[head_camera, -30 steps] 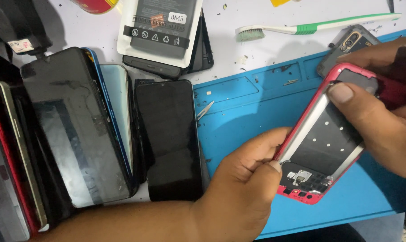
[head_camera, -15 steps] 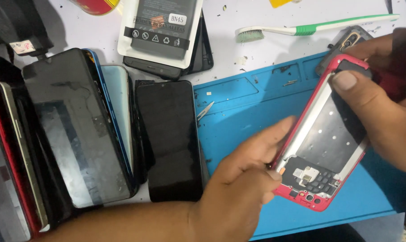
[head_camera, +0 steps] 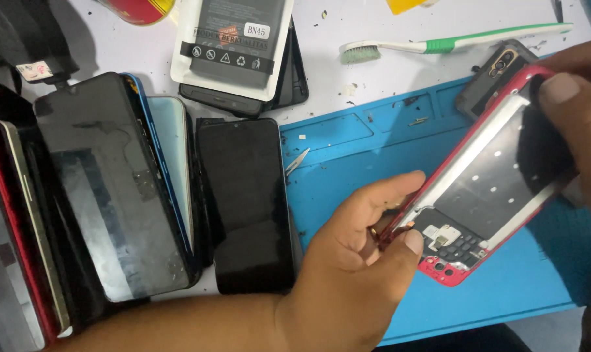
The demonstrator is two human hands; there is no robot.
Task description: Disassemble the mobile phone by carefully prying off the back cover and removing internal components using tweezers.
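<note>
An opened red-framed phone (head_camera: 487, 189) is held tilted above the blue work mat (head_camera: 373, 143), its inner metal plate and a dark circuit board at the lower end showing. My left hand (head_camera: 354, 267) pinches the phone's lower left edge between thumb and fingers. My right hand (head_camera: 572, 117) grips the upper right end, thumb pressed on a dark part there.
Several dark-screened phones (head_camera: 243, 202) lie side by side on the left, more stacked at the far left (head_camera: 106, 182). A boxed battery (head_camera: 233, 42) rests at the top on the white table, beside a green-and-white toothbrush (head_camera: 452, 44). Tweezers (head_camera: 296, 161) lie at the mat's edge. Another phone part (head_camera: 494, 75) sits behind the red phone.
The red phone has tilted and slid a little lower right, showing more of its circuit board. My left thumb has shifted along the lower edge. Both hands keep their hold.
</note>
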